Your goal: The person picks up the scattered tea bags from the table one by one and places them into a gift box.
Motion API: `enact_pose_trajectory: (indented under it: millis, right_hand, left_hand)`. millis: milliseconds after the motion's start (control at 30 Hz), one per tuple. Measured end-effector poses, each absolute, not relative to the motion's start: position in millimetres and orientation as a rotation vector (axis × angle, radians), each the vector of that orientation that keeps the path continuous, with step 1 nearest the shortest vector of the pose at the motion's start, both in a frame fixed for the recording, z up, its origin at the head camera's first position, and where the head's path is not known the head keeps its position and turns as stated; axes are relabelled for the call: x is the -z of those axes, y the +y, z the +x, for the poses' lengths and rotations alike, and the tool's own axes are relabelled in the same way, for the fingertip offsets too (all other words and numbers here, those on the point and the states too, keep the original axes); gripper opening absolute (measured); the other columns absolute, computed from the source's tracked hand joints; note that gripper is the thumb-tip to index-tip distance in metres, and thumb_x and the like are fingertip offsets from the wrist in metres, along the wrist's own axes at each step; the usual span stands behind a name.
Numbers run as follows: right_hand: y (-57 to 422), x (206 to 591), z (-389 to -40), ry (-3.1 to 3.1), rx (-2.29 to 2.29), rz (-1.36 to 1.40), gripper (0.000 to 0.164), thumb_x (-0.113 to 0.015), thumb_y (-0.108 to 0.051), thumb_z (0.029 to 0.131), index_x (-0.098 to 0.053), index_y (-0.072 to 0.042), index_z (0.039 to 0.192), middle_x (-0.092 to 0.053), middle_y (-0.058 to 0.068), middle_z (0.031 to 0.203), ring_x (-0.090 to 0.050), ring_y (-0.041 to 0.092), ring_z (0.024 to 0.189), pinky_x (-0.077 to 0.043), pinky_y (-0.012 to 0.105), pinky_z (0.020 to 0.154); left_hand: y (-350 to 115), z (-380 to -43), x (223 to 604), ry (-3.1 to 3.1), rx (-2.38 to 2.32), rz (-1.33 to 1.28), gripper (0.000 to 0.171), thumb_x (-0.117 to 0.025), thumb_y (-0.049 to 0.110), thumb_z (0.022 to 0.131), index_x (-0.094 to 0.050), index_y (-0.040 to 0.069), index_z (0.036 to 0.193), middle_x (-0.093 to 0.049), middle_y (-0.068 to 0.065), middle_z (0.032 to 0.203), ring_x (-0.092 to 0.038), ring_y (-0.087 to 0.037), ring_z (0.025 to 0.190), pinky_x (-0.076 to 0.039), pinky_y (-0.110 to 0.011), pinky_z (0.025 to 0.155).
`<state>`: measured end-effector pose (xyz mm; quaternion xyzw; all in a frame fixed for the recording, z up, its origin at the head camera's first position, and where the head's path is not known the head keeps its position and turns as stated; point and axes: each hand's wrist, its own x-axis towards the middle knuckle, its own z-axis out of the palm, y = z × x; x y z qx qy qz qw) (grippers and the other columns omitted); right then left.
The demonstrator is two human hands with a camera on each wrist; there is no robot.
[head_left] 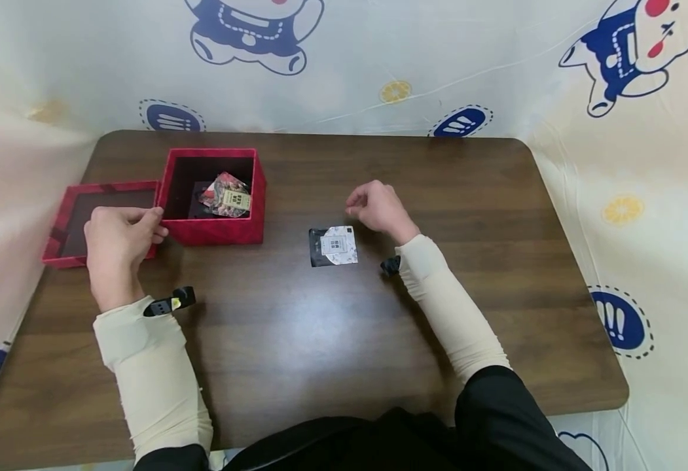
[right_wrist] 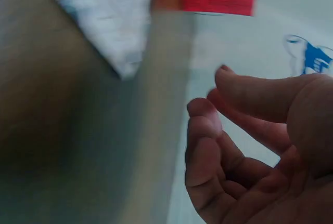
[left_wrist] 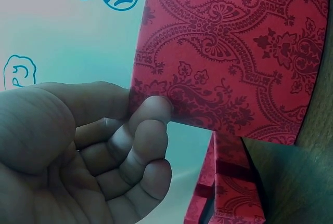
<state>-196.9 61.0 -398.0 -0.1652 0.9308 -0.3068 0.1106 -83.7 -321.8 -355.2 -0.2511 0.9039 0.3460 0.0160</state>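
Observation:
My left hand [head_left: 116, 245] pinches the near left corner of a red patterned box [head_left: 220, 231] between thumb and index finger. In the left wrist view the fingertips overlap the edge of the box wall [left_wrist: 223, 52], and the other fingers are curled. Several crumpled, colourful packets [head_left: 226, 195] lie inside the box. A flat black-and-white packet [head_left: 333, 246] with a pale label lies on the table to the right of the box. Just beyond and right of that packet, my right hand [head_left: 381, 208] hovers with loosely bent fingers and nothing between them.
The red box lid [head_left: 63, 245] lies upturned left of the box, partly behind the left hand. All this rests on a brown wooden table [head_left: 467, 170] with rounded corners. A pale printed sheet [head_left: 497, 59] hangs behind and beside it.

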Motion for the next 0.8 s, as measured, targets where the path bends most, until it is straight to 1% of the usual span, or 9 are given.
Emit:
enact_pose_trajectory:
  millis: [167,300,367,500,567,667,733,800]
  right_hand:
    - [62,418,-190,2.719,0.725,-0.551,0.008,-0.071,-0.021,0.080,-0.071,-0.016,0.086,-0.064,-0.006,0.078,-0.054,0.014,0.073,-0.043,0.031,0.068]
    - [58,422,-185,2.783,0.648,-0.576,0.003,-0.070,-0.018,0.080,-0.070,-0.015,0.082,-0.063,-0.005,0.076,-0.054,0.015,0.073,-0.044,0.033,0.068]
    - [55,422,-184,2.804,0.609,-0.595,0.002,-0.068,-0.016,0.081,-0.068,-0.015,0.079,-0.061,-0.005,0.074,-0.054,0.016,0.072,-0.044,0.033,0.067]
    - [49,419,-186,2.800,0.491,-0.687,0.012,-0.062,-0.010,0.083,-0.062,-0.014,0.071,-0.056,-0.002,0.069,-0.051,0.017,0.070,-0.042,0.030,0.066]
    - [47,418,-188,2.780,0.401,-0.765,0.015,-0.057,-0.009,0.084,-0.059,-0.013,0.069,-0.053,-0.001,0.067,-0.048,0.018,0.070,-0.039,0.029,0.066]
    - [47,417,-189,2.736,0.306,-0.843,0.018,-0.050,-0.008,0.085,-0.053,-0.011,0.068,-0.046,0.001,0.065,-0.042,0.018,0.068,-0.035,0.029,0.062]
    - [49,416,-188,2.724,0.319,-0.821,0.018,-0.047,-0.008,0.087,-0.050,-0.011,0.069,-0.044,0.002,0.064,-0.042,0.018,0.065,-0.034,0.028,0.059]
    - [52,415,-186,2.724,0.392,-0.764,0.017,-0.045,-0.006,0.085,-0.050,-0.010,0.070,-0.044,0.003,0.064,-0.043,0.019,0.062,-0.034,0.028,0.056]
  left_hand:
    - [-320,-85,354,2.806,-1.077,-0.785,0.063,-0.047,0.059,0.083,-0.062,0.010,0.119,-0.069,-0.005,0.083,-0.059,-0.026,0.088,-0.038,-0.036,0.069]
    - [-320,-84,353,2.800,-1.079,-0.800,0.064,-0.047,0.061,0.082,-0.061,0.011,0.120,-0.069,-0.005,0.087,-0.056,-0.025,0.092,-0.040,-0.036,0.071]
    - [-321,-83,352,2.804,-1.085,-0.805,0.064,-0.047,0.060,0.083,-0.062,0.010,0.120,-0.069,-0.005,0.085,-0.055,-0.024,0.092,-0.040,-0.035,0.069]
    - [-324,-81,352,2.813,-1.103,-0.804,0.064,-0.047,0.060,0.083,-0.063,0.010,0.118,-0.069,-0.002,0.081,-0.055,-0.023,0.087,-0.041,-0.034,0.066]
    - [-325,-80,351,2.814,-1.102,-0.801,0.064,-0.047,0.061,0.082,-0.063,0.009,0.118,-0.069,-0.002,0.080,-0.055,-0.023,0.085,-0.041,-0.034,0.067]
    - [-325,-80,352,2.812,-1.091,-0.795,0.064,-0.047,0.061,0.083,-0.063,0.009,0.118,-0.069,-0.002,0.080,-0.058,-0.025,0.084,-0.040,-0.035,0.068]
    - [-324,-80,353,2.816,-1.088,-0.783,0.064,-0.047,0.060,0.083,-0.064,0.009,0.117,-0.069,-0.004,0.081,-0.058,-0.026,0.086,-0.040,-0.036,0.068]
    - [-324,-80,354,2.818,-1.083,-0.771,0.063,-0.046,0.059,0.084,-0.064,0.009,0.117,-0.069,-0.005,0.082,-0.057,-0.027,0.090,-0.039,-0.036,0.068]
